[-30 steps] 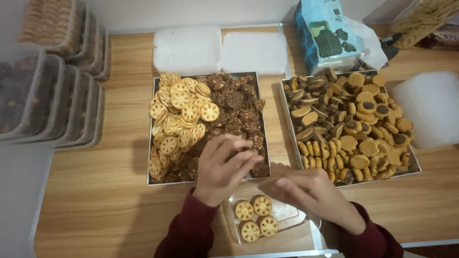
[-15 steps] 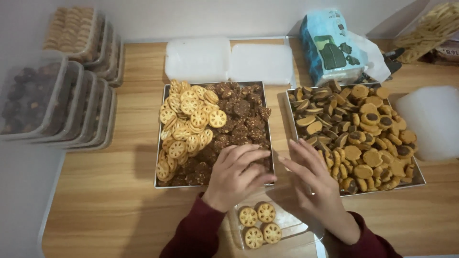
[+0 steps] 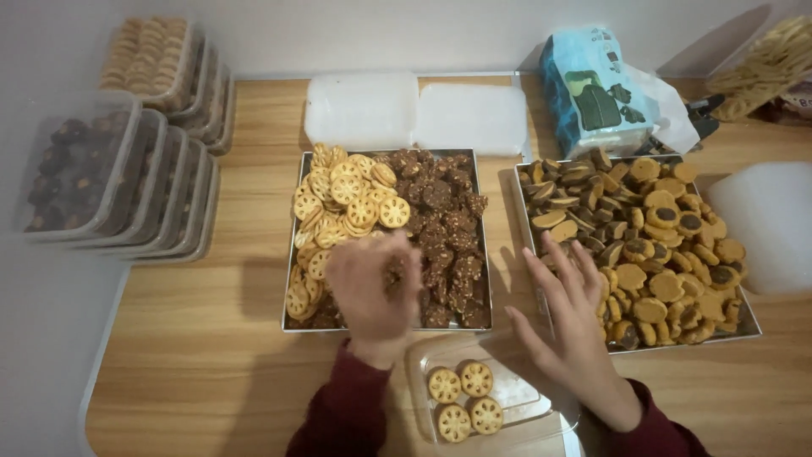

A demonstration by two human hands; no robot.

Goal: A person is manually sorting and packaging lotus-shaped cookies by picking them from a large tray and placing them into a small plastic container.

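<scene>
My left hand (image 3: 372, 288) reaches over the middle metal tray (image 3: 289, 322), its fingers curled down where the yellow flower-shaped cookies (image 3: 347, 195) meet the dark chocolate cookies (image 3: 440, 228). The hand is blurred, so any cookie in it is hidden. My right hand (image 3: 567, 326) hovers with fingers spread and empty, over the left edge of the right tray (image 3: 753, 326) of round dark-centred cookies (image 3: 660, 245). A clear plastic container (image 3: 524, 398) lies in front of me between my arms, with several flower cookies (image 3: 461, 398) in it.
Stacks of filled clear containers (image 3: 110, 169) stand at the left. Two white lids (image 3: 364, 110) lie behind the middle tray. A blue tissue pack (image 3: 592, 93) sits at the back right, a cookie bag (image 3: 761, 68) in the corner and a white lid (image 3: 770, 220) at the right edge.
My left hand has moved farther up into the middle tray. My right hand has left the spot over the clear container and spread out toward the right tray.
</scene>
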